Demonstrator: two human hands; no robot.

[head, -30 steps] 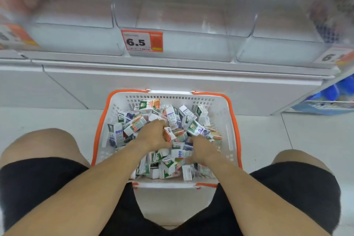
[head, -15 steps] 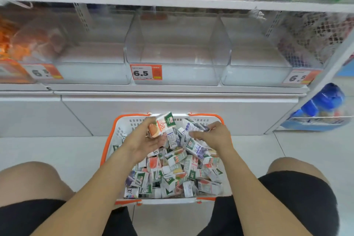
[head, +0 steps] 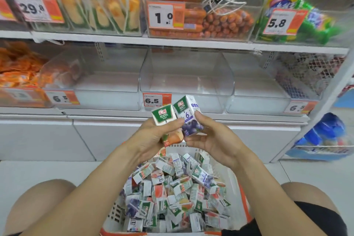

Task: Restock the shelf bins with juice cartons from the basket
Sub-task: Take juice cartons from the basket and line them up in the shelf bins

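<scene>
My left hand [head: 153,138] grips an orange-fruit juice carton [head: 165,119] with a green 100% label. Beside it, my right hand [head: 212,138] pinches a blueberry juice carton [head: 188,115], upright and touching the first. Both are raised above the white basket with orange rim [head: 241,193], which sits on the floor between my knees, filled with several mixed juice cartons [head: 178,191]. Straight ahead of the hands stands a clear shelf bin [head: 187,74] with nothing in it, tagged 6.5.
Clear bins with nothing in them stand to the left [head: 107,82] and right [head: 254,90] of the middle one. Orange snack packs [head: 17,69] fill the far-left bin. The upper shelf holds sausages [head: 220,23] and packets. A white cabinet front [head: 107,136] lies below the shelf.
Both hands rose from the basket, each carrying a carton, and came together in front of the middle bin. My view tilted upward, bringing the upper shelf into sight.
</scene>
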